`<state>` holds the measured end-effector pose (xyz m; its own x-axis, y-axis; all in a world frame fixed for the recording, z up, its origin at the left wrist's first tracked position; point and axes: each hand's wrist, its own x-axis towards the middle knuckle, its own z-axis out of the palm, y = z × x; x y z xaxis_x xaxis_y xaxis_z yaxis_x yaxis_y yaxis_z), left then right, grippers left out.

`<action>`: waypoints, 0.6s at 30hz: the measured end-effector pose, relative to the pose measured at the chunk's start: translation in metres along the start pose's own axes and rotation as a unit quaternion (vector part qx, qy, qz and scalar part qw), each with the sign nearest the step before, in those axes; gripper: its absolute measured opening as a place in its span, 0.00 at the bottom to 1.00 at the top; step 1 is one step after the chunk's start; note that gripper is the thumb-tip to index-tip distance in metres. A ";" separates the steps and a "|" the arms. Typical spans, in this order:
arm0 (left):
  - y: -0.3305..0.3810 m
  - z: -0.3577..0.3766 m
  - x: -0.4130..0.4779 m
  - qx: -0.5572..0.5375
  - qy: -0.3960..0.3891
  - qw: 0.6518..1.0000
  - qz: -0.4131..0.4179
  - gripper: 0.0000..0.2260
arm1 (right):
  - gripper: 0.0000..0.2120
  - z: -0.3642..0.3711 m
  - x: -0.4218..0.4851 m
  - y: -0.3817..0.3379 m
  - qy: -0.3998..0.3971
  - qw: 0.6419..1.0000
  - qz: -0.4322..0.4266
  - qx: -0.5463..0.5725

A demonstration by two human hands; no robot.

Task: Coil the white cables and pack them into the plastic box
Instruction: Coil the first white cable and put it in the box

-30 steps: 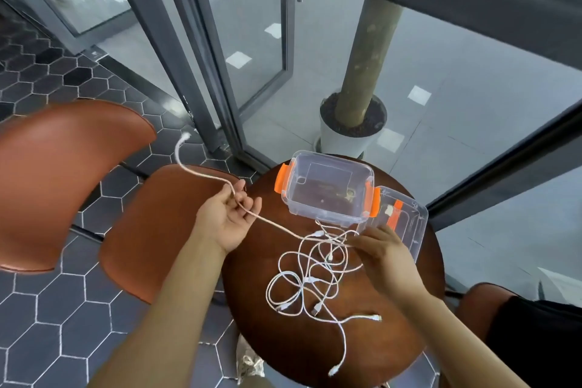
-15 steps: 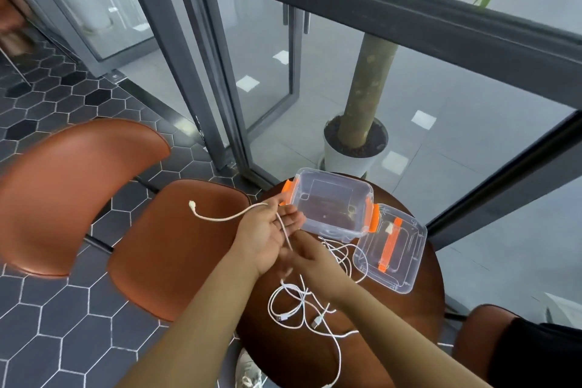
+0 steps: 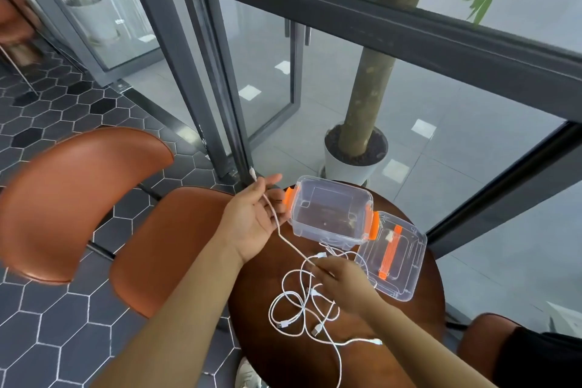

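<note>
Palm up, the left hand (image 3: 252,217) sits left of centre in the frame with its forefinger stretched out and the other fingers loosely bent. It holds a thin white cable (image 3: 293,246) near its plug end, and the plug pokes up past the fingers. From there the cable crosses the palm and slants down to the right, to the right hand (image 3: 343,277). That hand lies knuckles up just below centre and pinches the same cable at its fingertips.

Below and left of the right hand, a loose tangle of white cables (image 3: 283,324) lies uncoiled on the round dark brown wooden table (image 3: 409,324), with one strand trailing toward the bottom edge. A clear rectangular plastic box with orange latches (image 3: 330,217) stands open just above the right hand, near the far rim of the table and close beside the left fingers. None of the cables are in it. Its clear plastic lid with an orange strip (image 3: 393,258) lies flat at the box's right, touching the right latch.

An orange-brown leather chair (image 3: 78,198) fills the left of the frame on a dark hexagon-tiled floor (image 3: 47,340). Beyond the table, behind dark grey glazing frames (image 3: 378,25), a tree in a white round pot (image 3: 352,167) rises toward the top.
</note>
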<state>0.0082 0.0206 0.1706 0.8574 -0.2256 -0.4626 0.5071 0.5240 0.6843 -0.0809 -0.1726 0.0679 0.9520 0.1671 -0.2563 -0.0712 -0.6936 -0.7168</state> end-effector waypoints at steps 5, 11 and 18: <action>0.006 0.006 -0.010 -0.016 -0.053 0.998 -0.019 0.17 | 0.13 -0.008 0.009 0.005 -0.039 0.997 0.068 0.014; -0.003 0.004 -0.019 0.165 -0.084 0.981 -0.057 0.20 | 0.12 -0.041 0.032 -0.007 -0.053 0.993 0.102 -0.008; -0.015 0.005 -0.024 0.314 -0.098 0.939 -0.102 0.20 | 0.11 -0.103 0.056 -0.073 0.024 0.984 0.065 0.164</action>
<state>-0.0191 0.0146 0.1742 0.7058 -0.4478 -0.5489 0.5607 -0.1204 0.8192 0.0082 -0.1846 0.1731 0.9411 0.0521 -0.3342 -0.2783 -0.4423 -0.8526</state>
